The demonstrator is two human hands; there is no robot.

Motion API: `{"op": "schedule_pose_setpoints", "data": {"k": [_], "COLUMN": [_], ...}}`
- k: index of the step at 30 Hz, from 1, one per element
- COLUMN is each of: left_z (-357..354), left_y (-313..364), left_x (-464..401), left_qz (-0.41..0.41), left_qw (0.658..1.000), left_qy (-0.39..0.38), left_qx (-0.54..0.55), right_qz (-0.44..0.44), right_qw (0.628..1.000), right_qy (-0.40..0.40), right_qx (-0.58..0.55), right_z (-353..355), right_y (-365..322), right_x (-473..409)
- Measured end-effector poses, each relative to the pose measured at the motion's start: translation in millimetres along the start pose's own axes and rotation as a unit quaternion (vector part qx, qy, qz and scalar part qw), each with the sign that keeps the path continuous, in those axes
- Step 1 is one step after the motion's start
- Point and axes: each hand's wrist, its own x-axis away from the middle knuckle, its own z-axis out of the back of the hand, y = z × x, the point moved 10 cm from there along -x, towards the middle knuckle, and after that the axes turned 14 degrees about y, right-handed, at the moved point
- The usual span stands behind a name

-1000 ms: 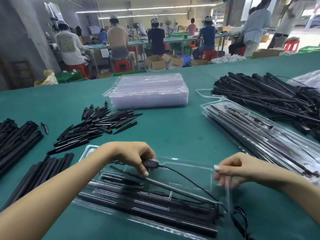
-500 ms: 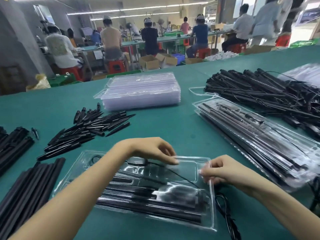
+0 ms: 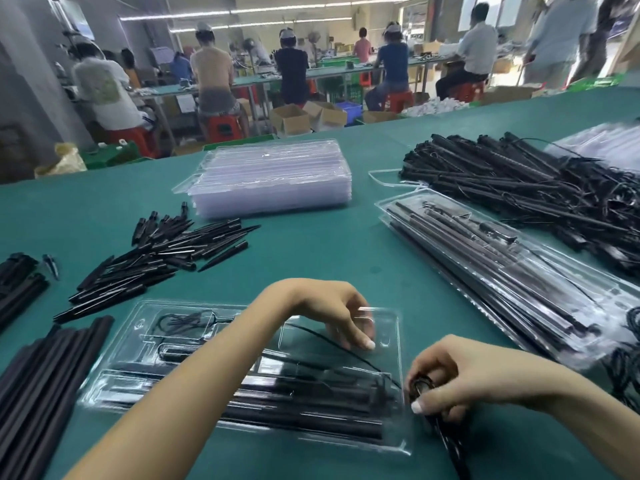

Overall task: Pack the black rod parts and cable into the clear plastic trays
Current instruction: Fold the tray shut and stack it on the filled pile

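Note:
A clear plastic tray point(image 3: 145, 344) lies on the green table in front of me, with black rod parts point(image 3: 304, 415) in its long slots. A thin black cable point(image 3: 332, 342) runs across the tray's right half. My left hand point(image 3: 332, 313) reaches over the tray, fingertips pressing down at its far right corner. My right hand point(image 3: 464, 372) is just off the tray's right edge, closed around the coiled end of the cable point(image 3: 420, 384). The loose cable trails down toward the bottom edge of the view.
A stack of empty clear trays point(image 3: 270, 178) stands at the back centre. Packed trays point(image 3: 502, 271) lie at the right, with a heap of rods and cables point(image 3: 519, 188) behind. Pointed black tips point(image 3: 162, 258) and black tubes point(image 3: 38, 386) lie at the left. Several people work behind.
My left hand slid right along the tray to its far corner. My right hand dropped from the tray's edge and closed on the cable coil.

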Motion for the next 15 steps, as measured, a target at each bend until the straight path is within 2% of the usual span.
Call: {"op": "schedule_pose_setpoints", "data": {"k": [5,8,11,13,15], "left_z": [1.1,3.7,3.5,2.1,2.3], "left_y": [2.3,0.4,-2.7,-4.7,-5.8], "left_x": [0.6,0.6,-0.8,-1.2,-1.1], "left_qz": [-0.004,0.003,0.009,0.01,0.008], "left_qw": [1.0,1.0,1.0,1.0,1.0], "left_qy": [-0.005,-0.005,-0.008,-0.009,-0.007], "left_qx": [0.015,0.023,0.023,0.024,0.028], "right_qz": [0.066,0.074,0.101,0.107,0.105], "right_qw": [0.987,0.98,0.955,0.941,0.924], "right_qy": [0.149,0.186,0.279,0.32,0.346], "right_qx": [0.007,-0.002,0.017,-0.027,-0.126], "right_z": [27.9,31.1,47.8,54.9,60.5], "right_y": [-6.4,-7.6,-12.0,-10.9,-5.6], "right_x": [-7.2,-7.7,-8.3,-9.7,-11.0]}}
